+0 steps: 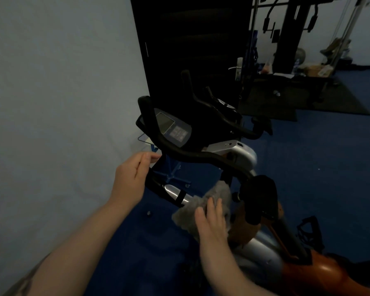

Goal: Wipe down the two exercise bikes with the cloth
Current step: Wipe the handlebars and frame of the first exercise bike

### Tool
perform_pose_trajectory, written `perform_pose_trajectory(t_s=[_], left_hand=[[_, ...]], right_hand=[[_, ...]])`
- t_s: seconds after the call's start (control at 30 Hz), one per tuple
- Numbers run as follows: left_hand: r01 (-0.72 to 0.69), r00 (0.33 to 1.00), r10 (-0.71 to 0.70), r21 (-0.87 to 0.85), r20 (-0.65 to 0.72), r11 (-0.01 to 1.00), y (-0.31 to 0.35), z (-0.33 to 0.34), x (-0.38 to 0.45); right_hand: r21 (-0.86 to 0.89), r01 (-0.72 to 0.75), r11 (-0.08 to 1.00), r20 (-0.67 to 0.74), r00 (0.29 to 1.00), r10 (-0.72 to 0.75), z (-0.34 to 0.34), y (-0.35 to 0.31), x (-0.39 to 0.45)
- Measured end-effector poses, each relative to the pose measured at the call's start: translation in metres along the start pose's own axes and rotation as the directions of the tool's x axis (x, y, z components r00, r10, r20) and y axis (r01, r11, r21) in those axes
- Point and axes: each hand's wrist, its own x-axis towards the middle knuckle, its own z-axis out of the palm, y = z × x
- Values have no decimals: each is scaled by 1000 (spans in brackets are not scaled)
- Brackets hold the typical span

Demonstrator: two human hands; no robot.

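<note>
Dim, underexposed frame with a cool bluish cast. The pale plain wall (51, 92) on the left is the brightest area, evenly lit, no hard shadows. The tall black door panel (190, 50) is crushed to black, detail lost. Small glare on the shiny orange bike shroud (320, 272). Soft, slightly blurred overall; the far gym rack (297, 28) is hazy. Wide-angle bending at the edges.

Both bare forearms reach forward and up from the lower frame. Left hand (132, 178) raised, back toward the camera, fingers (146, 159) curled inward, thumb beside them. Right hand (212, 223) lower, palm down, fingers (212, 207) straight and slightly spread, pressing flat.
</note>
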Motion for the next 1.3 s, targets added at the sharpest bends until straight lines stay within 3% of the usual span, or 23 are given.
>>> perform_pose_trajectory(t_s=[0.1, 0.17, 0.33, 0.47, 0.63, 0.73, 0.8, 0.87, 1.03, 1.2, 1.3], left_hand=[[6, 1000, -6, 9, 24, 1000, 1, -1, 0], [9, 1000, -9, 8, 17, 1000, 2, 0, 0], [20, 999, -20, 1, 26, 1000, 2, -3, 0], [18, 999, -18, 10, 45, 1000, 2, -3, 1], [5, 1000, -5, 13, 31, 1000, -1, -3, 0], [3, 999, -4, 13, 45, 1000, -1, -3, 1], [-8, 999, 7, 10, 46, 1000, -2, -3, 2], [-16, 999, 16, 10, 38, 1000, -2, -3, 2], [-10, 999, 9, 8, 37, 1000, -1, -3, 1], [8, 999, -8, 0, 35, 1000, -1, -3, 1], [7, 1000, -6, -2, 28, 1000, -1, -2, 1]], right_hand=[[86, 0, 996, -125, 992, 11, -27, 5, -3], [-19, 95, 995, -220, 971, -97, -38, 4, -5], [-344, 231, 910, -244, 914, -325, -26, 9, 10], [-267, 228, 936, -303, 902, -306, -21, 19, 3], [-2, 306, 952, -124, 945, -304, -19, 11, -14], [-225, 445, 867, -144, 864, -482, -46, 3, -9], [-521, 437, 733, -182, 782, -596, -62, 0, -1], [-621, 418, 663, -175, 751, -637, -67, 3, 4], [-459, 448, 767, -214, 783, -585, -60, 16, 14], [-575, 426, 698, -73, 824, -562, -52, 18, 36], [-505, 427, 751, 21, 875, -483, -41, 25, 29]])
